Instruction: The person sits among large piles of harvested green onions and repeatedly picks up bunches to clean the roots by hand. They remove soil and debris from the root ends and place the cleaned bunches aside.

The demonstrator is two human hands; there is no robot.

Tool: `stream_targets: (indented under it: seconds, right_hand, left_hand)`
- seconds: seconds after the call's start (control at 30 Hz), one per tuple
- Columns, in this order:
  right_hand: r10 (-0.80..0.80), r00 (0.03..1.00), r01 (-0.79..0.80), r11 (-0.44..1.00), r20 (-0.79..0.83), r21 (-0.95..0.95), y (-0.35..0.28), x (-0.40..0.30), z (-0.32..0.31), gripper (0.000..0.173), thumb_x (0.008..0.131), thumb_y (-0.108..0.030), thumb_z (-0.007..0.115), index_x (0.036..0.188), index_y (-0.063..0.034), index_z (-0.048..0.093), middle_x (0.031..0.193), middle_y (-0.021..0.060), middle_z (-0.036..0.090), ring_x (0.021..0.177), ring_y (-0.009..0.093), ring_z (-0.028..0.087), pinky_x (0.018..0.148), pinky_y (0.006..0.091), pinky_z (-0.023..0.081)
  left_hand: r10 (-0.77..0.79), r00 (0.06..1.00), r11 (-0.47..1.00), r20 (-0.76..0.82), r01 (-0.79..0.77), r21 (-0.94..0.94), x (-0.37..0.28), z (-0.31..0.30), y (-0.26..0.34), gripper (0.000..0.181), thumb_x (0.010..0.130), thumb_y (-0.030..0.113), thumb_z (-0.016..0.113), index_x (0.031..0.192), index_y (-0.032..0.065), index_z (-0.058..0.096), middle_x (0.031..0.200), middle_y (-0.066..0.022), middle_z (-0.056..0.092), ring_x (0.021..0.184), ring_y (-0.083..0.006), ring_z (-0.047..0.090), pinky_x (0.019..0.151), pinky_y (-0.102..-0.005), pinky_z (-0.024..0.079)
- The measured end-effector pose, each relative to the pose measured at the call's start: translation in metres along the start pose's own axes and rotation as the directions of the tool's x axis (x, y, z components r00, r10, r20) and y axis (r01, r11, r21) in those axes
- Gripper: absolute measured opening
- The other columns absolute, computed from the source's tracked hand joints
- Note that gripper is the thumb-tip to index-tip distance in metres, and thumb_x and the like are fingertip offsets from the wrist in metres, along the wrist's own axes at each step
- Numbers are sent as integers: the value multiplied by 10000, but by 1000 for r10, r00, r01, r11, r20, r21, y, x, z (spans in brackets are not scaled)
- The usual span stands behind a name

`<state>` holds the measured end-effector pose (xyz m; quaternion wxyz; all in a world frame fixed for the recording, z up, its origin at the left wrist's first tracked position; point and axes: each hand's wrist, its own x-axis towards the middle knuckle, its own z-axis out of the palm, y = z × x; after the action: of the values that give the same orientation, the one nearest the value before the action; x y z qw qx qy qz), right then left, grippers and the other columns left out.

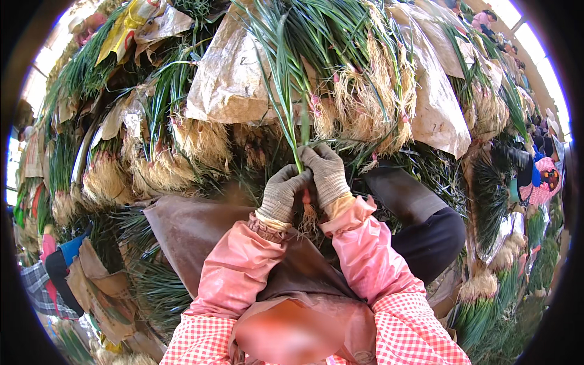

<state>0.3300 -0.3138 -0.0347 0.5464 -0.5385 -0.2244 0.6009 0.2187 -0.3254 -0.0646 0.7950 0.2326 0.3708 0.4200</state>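
Both of my hands wear grey knit gloves and meet in front of my lap. Between them is a green onion (292, 141); its leaves point up and away from me, and its reddish base and pale roots (309, 214) hang below my fingers. My left hand (284, 190) has thumb and fingers closed around the stem. Close beside it, my right hand (325, 171) pinches a blurred green leaf (305, 121) at its fingertips. Just beyond lies a heap of green onions (360, 91) with roots towards me, resting on a pale woven sheet (228, 86).
A brown apron (182, 232) covers my lap, and my bent knee (433, 242) is at the right. Rooted onion bundles (107, 178) line the left. Loose leaves (159, 292) litter the ground. Other people sit nearby, one in a checked hat (545, 175) at the right.
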Motion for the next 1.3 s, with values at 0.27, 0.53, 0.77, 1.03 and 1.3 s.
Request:
stream_targets:
  seconds: [0.27, 0.53, 0.77, 1.03, 1.3]
  right_hand:
    - [-282, 956, 252, 932, 85, 260, -17, 26, -38, 189, 863, -237, 602, 910, -56, 584, 742, 52, 578, 582, 107, 509, 537, 239, 433]
    - [-574, 819, 473, 665, 9, -578, -43, 87, -17, 201, 800, -82, 651, 997, -46, 628, 847, 51, 635, 766, 101, 574, 698, 211, 477]
    - [-536, 655, 755, 438, 533, -488, -11, 21, -5, 74, 799, 29, 598, 863, -5, 611, 900, 22, 578, 741, 117, 572, 705, 246, 488]
    - [-227, 970, 242, 937, 87, -251, 3, 63, 41, 168, 802, -85, 622, 942, 3, 595, 747, 52, 608, 660, 95, 542, 586, 256, 447]
    - [-166, 977, 209, 674, -130, 708, 3, 53, 19, 96, 838, -105, 623, 818, -64, 539, 594, 0, 508, 443, 89, 428, 406, 229, 383]
  left_hand:
    - [186, 961, 964, -204, -219, -153, -9, 20, 43, 45, 826, 4, 527, 807, 37, 502, 648, -74, 547, 456, -129, 469, 411, -267, 418]
    - [258, 966, 952, 14, -251, -177, 20, 12, 86, 196, 869, 211, 551, 969, 44, 567, 568, -22, 436, 387, -135, 377, 400, -297, 370]
    - [168, 981, 959, -97, -140, 248, 57, 9, 84, 187, 824, 130, 612, 938, -19, 610, 631, -41, 580, 444, -79, 466, 428, -202, 393]
    - [545, 832, 690, -97, -380, 616, 56, -25, 28, 172, 768, 53, 648, 928, 22, 595, 698, -21, 606, 523, -71, 514, 486, -201, 431]
    - [187, 978, 966, -89, -200, -163, 27, -2, 49, 159, 830, 27, 575, 985, -10, 576, 705, -63, 590, 514, -97, 521, 444, -204, 412]
